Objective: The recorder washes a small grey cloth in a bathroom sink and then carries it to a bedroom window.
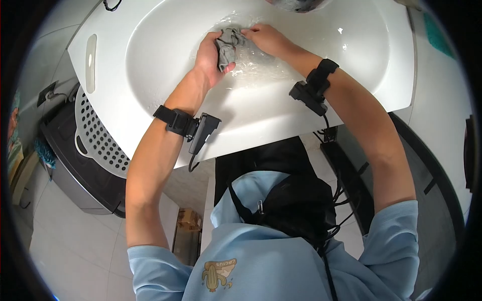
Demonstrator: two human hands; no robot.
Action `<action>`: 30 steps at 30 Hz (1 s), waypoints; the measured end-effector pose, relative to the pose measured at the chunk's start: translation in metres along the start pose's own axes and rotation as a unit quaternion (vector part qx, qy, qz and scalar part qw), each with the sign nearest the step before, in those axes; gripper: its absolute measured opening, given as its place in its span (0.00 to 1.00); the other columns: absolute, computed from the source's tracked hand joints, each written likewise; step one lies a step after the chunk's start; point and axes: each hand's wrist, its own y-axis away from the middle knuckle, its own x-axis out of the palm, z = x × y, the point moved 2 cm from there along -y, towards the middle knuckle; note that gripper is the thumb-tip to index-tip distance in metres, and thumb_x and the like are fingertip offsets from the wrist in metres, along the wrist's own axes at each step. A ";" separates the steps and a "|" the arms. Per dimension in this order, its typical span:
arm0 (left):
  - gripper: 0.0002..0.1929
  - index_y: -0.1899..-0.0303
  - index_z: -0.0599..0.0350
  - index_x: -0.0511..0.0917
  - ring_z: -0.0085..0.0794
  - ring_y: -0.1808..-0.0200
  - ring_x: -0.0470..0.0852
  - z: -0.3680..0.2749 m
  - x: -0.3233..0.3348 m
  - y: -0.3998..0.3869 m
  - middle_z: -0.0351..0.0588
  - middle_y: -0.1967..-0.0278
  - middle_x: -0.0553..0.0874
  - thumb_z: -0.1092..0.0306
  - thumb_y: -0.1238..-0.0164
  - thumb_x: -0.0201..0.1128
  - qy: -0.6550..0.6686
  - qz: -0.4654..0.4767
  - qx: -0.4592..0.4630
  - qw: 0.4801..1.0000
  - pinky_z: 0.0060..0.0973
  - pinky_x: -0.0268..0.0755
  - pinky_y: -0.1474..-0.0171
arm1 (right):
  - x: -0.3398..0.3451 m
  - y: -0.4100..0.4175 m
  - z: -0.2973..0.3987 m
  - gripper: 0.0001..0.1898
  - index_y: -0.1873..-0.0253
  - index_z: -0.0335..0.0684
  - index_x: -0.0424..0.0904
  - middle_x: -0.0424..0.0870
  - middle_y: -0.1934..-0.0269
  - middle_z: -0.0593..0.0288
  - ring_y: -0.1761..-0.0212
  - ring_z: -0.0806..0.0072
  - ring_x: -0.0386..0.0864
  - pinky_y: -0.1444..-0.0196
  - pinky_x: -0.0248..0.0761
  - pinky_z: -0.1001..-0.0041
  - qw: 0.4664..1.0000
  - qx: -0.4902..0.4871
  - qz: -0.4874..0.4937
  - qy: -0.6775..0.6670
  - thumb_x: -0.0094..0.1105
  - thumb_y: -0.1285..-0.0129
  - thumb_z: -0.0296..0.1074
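Observation:
A wet, crumpled grey cloth [227, 47] is bunched up over the water in a white washbasin [150, 64]. My left hand [208, 56] grips its left side, with the thumb on top and the fingertips showing under its lower end. From the right, my right hand [265, 37] pinches the cloth's upper right edge between thumb and fingers. Shallow, rippling water [260, 69] lies below and between the hands. Each forearm bears a black strap with a small device on it.
A rounded, shiny object [299, 3] shows at the basin's far edge. At the left, a grey perforated plastic basket [99, 131] rests on a dark appliance [60, 120]. Black cables [340, 199] hang beside my body at the right.

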 end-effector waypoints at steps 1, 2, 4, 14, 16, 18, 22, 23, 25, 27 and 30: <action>0.15 0.58 0.53 0.74 0.26 0.72 0.74 0.001 -0.003 -0.003 0.41 0.69 0.78 0.54 0.28 0.44 0.018 -0.015 0.005 1.000 0.21 0.66 0.77 | 0.004 0.002 0.001 0.22 0.56 0.36 0.82 0.85 0.65 0.49 0.60 0.57 0.82 0.57 0.72 0.64 0.998 0.018 0.032 -0.054 0.54 0.39 0.52; 0.15 0.58 0.53 0.73 0.27 0.71 0.74 0.003 -0.002 -0.007 0.40 0.68 0.79 0.54 0.27 0.43 0.036 -0.029 0.009 0.999 0.21 0.68 0.75 | 0.008 0.006 0.003 0.22 0.56 0.36 0.82 0.85 0.65 0.49 0.60 0.57 0.82 0.57 0.72 0.64 0.998 0.020 0.031 -0.052 0.54 0.39 0.52; 0.16 0.56 0.53 0.73 0.27 0.70 0.74 0.003 -0.004 -0.013 0.40 0.66 0.78 0.54 0.27 0.42 0.023 -0.065 0.016 0.998 0.22 0.69 0.74 | 0.021 0.013 0.014 0.20 0.59 0.33 0.82 0.84 0.65 0.47 0.61 0.56 0.82 0.56 0.72 0.64 0.992 0.017 -0.008 -0.126 0.53 0.38 0.48; 0.14 0.57 0.48 0.73 0.27 0.73 0.72 0.014 -0.001 -0.006 0.41 0.68 0.77 0.56 0.26 0.40 -0.093 -0.133 -0.076 0.984 0.19 0.62 0.81 | 0.042 0.004 0.038 0.18 0.56 0.28 0.78 0.82 0.58 0.41 0.58 0.45 0.80 0.53 0.73 0.57 0.989 -0.073 -0.108 0.067 0.45 0.34 0.40; 0.14 0.57 0.51 0.72 0.24 0.75 0.69 0.021 0.002 0.009 0.40 0.70 0.75 0.56 0.25 0.40 -0.070 -0.076 -0.079 0.991 0.16 0.58 0.83 | 0.033 -0.008 0.028 0.19 0.57 0.30 0.79 0.82 0.58 0.42 0.57 0.46 0.81 0.53 0.73 0.57 0.988 -0.082 -0.071 0.112 0.46 0.35 0.41; 0.14 0.58 0.54 0.70 0.22 0.76 0.66 0.018 -0.002 0.021 0.39 0.71 0.72 0.56 0.25 0.39 -0.045 -0.027 -0.079 0.996 0.13 0.55 0.85 | 0.029 -0.014 0.027 0.19 0.58 0.31 0.81 0.83 0.58 0.43 0.57 0.47 0.81 0.52 0.73 0.57 0.983 -0.097 -0.028 0.154 0.47 0.35 0.43; 0.14 0.63 0.56 0.68 0.20 0.77 0.65 0.013 -0.024 0.025 0.39 0.73 0.71 0.58 0.26 0.39 0.082 -0.011 -0.075 0.994 0.12 0.55 0.85 | 0.013 -0.016 0.003 0.18 0.59 0.36 0.82 0.84 0.62 0.47 0.58 0.53 0.82 0.53 0.73 0.60 0.992 -0.075 -0.082 0.051 0.49 0.36 0.46; 0.14 0.64 0.57 0.68 0.20 0.76 0.65 0.012 -0.030 0.028 0.40 0.73 0.70 0.58 0.26 0.39 0.098 0.007 -0.066 0.993 0.12 0.55 0.84 | 0.011 -0.014 0.001 0.18 0.58 0.37 0.82 0.85 0.64 0.49 0.59 0.55 0.83 0.53 0.73 0.62 0.990 -0.097 -0.091 0.051 0.50 0.37 0.46; 0.14 0.64 0.58 0.67 0.20 0.76 0.64 0.011 -0.038 0.032 0.40 0.73 0.70 0.58 0.26 0.39 0.123 0.032 -0.051 0.991 0.12 0.57 0.84 | 0.009 -0.014 -0.003 0.18 0.58 0.37 0.82 0.85 0.66 0.49 0.60 0.56 0.83 0.53 0.73 0.63 0.992 -0.079 -0.086 0.041 0.50 0.37 0.47; 0.14 0.64 0.59 0.67 0.20 0.76 0.64 0.009 -0.037 0.035 0.40 0.73 0.71 0.59 0.26 0.39 0.135 0.050 -0.048 0.988 0.12 0.57 0.84 | 0.002 -0.017 -0.007 0.19 0.57 0.37 0.81 0.84 0.67 0.49 0.60 0.57 0.82 0.53 0.73 0.64 0.994 -0.060 -0.085 0.033 0.50 0.37 0.47; 0.14 0.63 0.60 0.67 0.21 0.76 0.64 0.005 -0.033 0.044 0.41 0.73 0.71 0.59 0.26 0.39 0.157 0.063 -0.038 0.985 0.12 0.58 0.83 | 0.002 -0.019 -0.002 0.19 0.50 0.38 0.79 0.84 0.59 0.50 0.55 0.60 0.82 0.49 0.72 0.66 0.996 -0.039 -0.019 0.075 0.56 0.38 0.46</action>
